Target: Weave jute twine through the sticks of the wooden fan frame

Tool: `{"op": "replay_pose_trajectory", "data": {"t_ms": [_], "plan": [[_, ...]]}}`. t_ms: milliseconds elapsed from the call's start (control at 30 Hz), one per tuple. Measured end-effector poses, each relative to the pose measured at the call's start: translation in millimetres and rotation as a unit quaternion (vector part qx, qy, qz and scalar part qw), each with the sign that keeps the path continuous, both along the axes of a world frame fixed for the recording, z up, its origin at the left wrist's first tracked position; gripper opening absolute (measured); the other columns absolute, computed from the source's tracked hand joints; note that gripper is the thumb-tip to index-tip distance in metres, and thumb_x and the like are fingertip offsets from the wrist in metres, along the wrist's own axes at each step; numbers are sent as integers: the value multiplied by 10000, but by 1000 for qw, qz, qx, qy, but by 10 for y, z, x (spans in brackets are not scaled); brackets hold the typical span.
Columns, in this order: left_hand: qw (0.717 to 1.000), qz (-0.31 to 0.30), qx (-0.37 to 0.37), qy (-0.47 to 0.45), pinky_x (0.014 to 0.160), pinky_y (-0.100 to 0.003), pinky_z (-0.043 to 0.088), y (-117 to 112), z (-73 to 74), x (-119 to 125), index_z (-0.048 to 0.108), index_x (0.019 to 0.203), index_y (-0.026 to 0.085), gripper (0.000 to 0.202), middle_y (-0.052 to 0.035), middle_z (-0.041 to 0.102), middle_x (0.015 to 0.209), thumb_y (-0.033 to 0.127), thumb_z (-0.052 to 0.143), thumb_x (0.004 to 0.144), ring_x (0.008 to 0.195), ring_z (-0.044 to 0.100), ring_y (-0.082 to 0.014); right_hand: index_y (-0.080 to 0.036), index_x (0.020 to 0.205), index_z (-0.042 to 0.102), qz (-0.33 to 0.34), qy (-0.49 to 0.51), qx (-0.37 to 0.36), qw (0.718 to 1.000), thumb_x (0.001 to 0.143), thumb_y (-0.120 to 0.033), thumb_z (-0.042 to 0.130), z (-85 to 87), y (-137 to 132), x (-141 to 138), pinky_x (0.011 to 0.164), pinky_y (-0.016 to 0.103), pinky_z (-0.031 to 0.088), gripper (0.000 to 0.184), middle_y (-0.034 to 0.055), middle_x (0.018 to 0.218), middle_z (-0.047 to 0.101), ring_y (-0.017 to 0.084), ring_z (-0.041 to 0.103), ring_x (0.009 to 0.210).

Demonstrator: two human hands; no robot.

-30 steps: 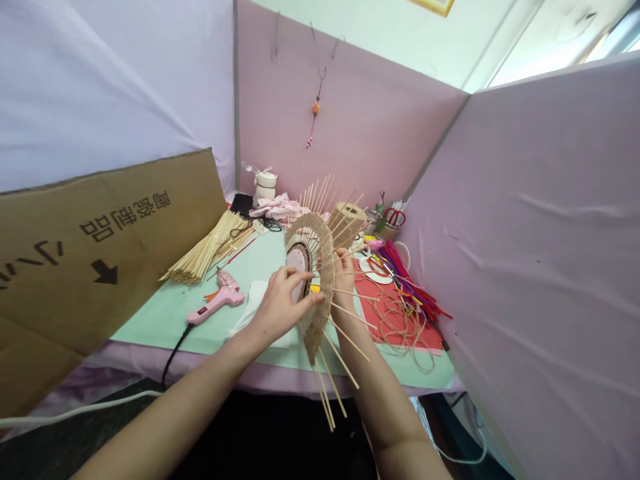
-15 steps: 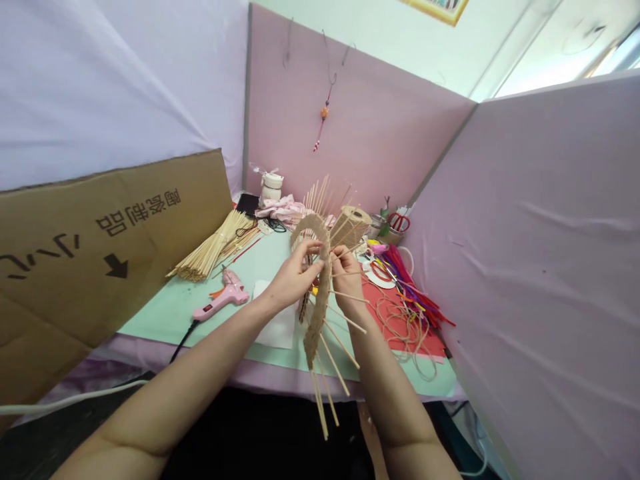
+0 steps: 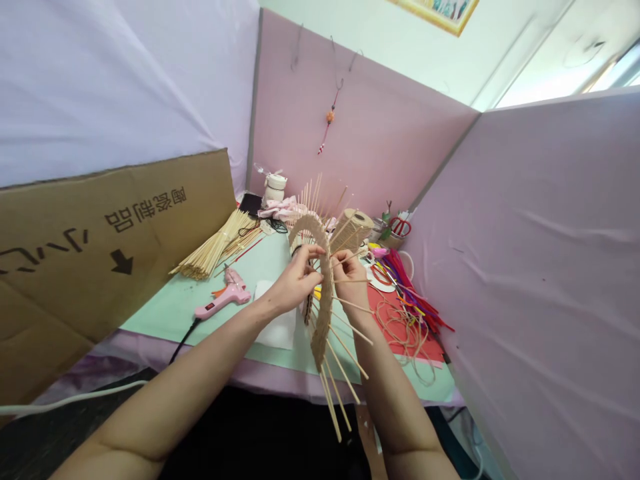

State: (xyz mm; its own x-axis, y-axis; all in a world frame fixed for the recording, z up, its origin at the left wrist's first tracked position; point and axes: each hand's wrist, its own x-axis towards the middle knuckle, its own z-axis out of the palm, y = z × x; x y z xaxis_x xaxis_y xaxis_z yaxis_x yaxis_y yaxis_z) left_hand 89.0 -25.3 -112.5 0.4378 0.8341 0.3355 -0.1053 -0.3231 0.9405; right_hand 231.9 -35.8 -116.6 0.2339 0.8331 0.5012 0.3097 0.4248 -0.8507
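I hold a half-woven round basket (image 3: 322,313) on edge above the table, its bare bamboo sticks fanning out up and down. My left hand (image 3: 294,283) pinches the woven rim from the left, fingers closed near the top of the weave. My right hand (image 3: 350,277) is on the far side of the weave, fingers curled round the sticks and a strand of twine. A spool of jute twine (image 3: 353,229) stands just behind the basket.
A pink glue gun (image 3: 223,301) with a black cord lies on the green mat (image 3: 170,310). A bundle of bamboo sticks (image 3: 213,248) lies back left beside a cardboard sheet (image 3: 100,247). Red paper (image 3: 400,327), loose twine, coloured pipe cleaners (image 3: 415,287) and scissors (image 3: 399,227) lie at right. Pink partitions enclose the table.
The basket has turned more edge-on. My left hand rose from the basket's middle to its upper rim and pinches there. The view drifted slightly left.
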Motion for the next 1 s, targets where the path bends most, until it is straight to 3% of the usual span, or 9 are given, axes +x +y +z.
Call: {"op": "replay_pose_trajectory", "data": {"t_ms": [300, 500, 733, 1000], "plan": [[998, 6, 20, 51, 797, -290, 457, -43, 41, -19, 432, 1141, 227, 385, -46, 499, 1217, 243, 572, 783, 813, 544, -106, -195, 760, 552, -90, -110, 85, 986, 889, -395, 546, -22, -76, 77, 615, 262, 394, 239, -12, 712, 535, 128, 492, 645], [997, 21, 19, 68, 682, -266, 465, -93, 64, 28, 425, 1098, 229, 432, -51, 486, 1180, 348, 662, 757, 788, 523, -114, -196, 762, 566, -165, -219, 195, 942, 919, -326, 528, -25, -113, 139, 605, 259, 397, 207, -3, 688, 560, 125, 509, 625], [988, 76, 32, 127, 657, -278, 440, -181, 156, 74, 413, 1009, 223, 494, -24, 519, 1052, 458, 725, 706, 776, 522, -136, -197, 798, 595, -160, -278, 261, 910, 916, -270, 576, 9, -142, 231, 619, 250, 415, 140, -6, 698, 595, 119, 546, 642], [984, 86, 43, 153, 613, -277, 381, -235, 173, 72, 376, 971, 227, 345, 34, 494, 852, 307, 638, 762, 634, 468, -110, -193, 829, 618, -102, -368, 296, 875, 896, -223, 613, 213, -255, 392, 616, 247, 437, 73, 10, 698, 622, 125, 567, 641]]}}
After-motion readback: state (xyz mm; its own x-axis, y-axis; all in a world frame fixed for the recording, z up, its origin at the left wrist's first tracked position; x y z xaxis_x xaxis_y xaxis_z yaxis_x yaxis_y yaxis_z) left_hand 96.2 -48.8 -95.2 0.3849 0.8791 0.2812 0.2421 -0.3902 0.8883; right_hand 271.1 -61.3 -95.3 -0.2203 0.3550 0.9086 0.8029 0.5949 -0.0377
